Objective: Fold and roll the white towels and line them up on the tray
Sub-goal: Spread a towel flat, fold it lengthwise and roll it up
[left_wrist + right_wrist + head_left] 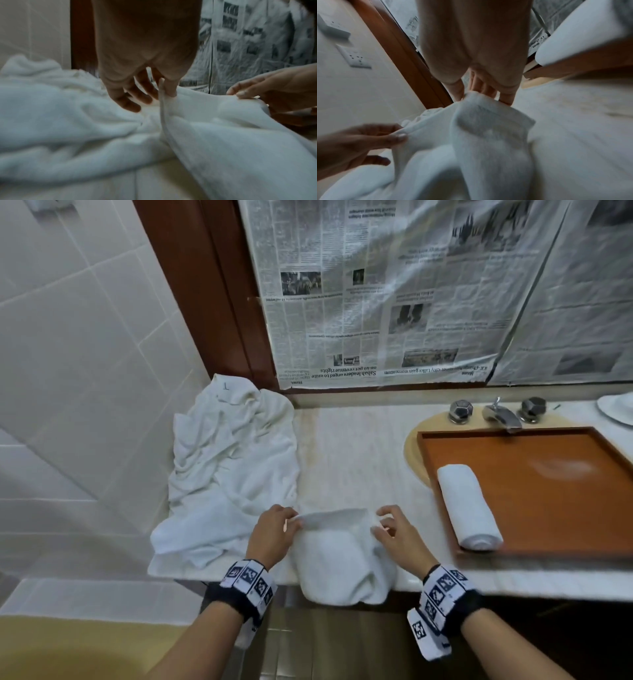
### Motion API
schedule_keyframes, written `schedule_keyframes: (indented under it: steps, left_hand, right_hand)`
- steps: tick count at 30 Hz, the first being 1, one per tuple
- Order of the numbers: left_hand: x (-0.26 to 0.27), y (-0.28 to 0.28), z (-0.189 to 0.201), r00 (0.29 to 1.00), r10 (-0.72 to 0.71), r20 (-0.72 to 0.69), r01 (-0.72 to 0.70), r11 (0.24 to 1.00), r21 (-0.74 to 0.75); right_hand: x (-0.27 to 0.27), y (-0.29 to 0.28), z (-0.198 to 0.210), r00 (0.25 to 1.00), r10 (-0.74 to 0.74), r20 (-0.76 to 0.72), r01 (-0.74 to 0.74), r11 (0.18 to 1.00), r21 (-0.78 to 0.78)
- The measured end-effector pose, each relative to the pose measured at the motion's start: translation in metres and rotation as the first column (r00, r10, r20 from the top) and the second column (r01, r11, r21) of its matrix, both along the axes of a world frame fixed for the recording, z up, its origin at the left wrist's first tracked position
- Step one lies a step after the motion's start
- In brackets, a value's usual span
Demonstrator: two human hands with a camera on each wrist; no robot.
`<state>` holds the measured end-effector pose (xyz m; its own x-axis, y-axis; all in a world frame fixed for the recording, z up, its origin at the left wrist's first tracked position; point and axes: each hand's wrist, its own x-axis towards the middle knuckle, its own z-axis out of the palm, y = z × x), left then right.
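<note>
A white towel (342,556) hangs over the counter's front edge, its top edge held up between both hands. My left hand (274,530) pinches the towel's left corner (164,93) between thumb and finger. The towel's right corner (476,98) is pinched by my right hand (394,534). One rolled white towel (467,506) lies at the left end of the brown tray (548,491), which sits over the basin at the right. A heap of loose white towels (229,467) lies on the counter to the left.
A tap (501,414) with two knobs stands behind the tray. Newspaper (394,292) covers the mirror at the back. A tiled wall (68,354) closes the left side. Pale countertop (356,457) shows between the heap and the tray. A white dish edge (616,409) shows at far right.
</note>
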<state>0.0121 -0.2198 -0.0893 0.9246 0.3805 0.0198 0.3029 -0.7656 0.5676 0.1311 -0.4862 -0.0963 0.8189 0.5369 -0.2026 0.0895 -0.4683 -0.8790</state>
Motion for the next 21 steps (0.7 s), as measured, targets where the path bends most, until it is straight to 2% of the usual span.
schedule_keyframes:
  steps: [2, 4, 6, 10, 15, 18, 21]
  left_hand:
    - [0.002, 0.009, -0.020, 0.999, 0.011, -0.042, -0.009, 0.999, 0.048]
    - [0.007, 0.020, -0.029, 0.996, 0.047, -0.082, -0.037, 0.992, 0.118]
    - [0.012, 0.028, -0.030, 0.993, 0.034, -0.111, -0.014, 0.985, 0.170]
    - [0.016, 0.036, -0.033, 0.959, -0.061, -0.277, 0.124, 0.968, 0.217]
    - [0.006, 0.032, -0.043, 0.932, -0.144, -0.333, 0.246, 0.926, 0.287]
    - [-0.008, 0.018, -0.046, 0.941, -0.122, -0.316, 0.240, 0.899, 0.367]
    - [-0.026, -0.001, -0.047, 0.939, -0.121, -0.321, 0.234, 0.911, 0.340]
  right_hand:
    - [-0.007, -0.005, -0.016, 0.997, 0.068, -0.022, -0.071, 0.984, -0.163]
    - [-0.013, -0.011, -0.030, 0.987, 0.144, 0.070, -0.114, 0.938, -0.326]
    - [-0.016, -0.015, -0.032, 0.989, 0.112, 0.093, -0.078, 0.945, -0.317]
    - [-0.022, -0.006, -0.027, 0.998, 0.038, 0.056, -0.023, 0.969, -0.246]
    - [-0.032, 0.008, -0.025, 0.999, -0.020, 0.038, 0.027, 0.979, -0.200]
    - [-0.037, 0.014, -0.025, 0.998, -0.053, 0.033, 0.059, 0.978, -0.202]
    - [-0.043, 0.017, -0.025, 0.999, -0.041, -0.001, 0.040, 0.974, -0.222]
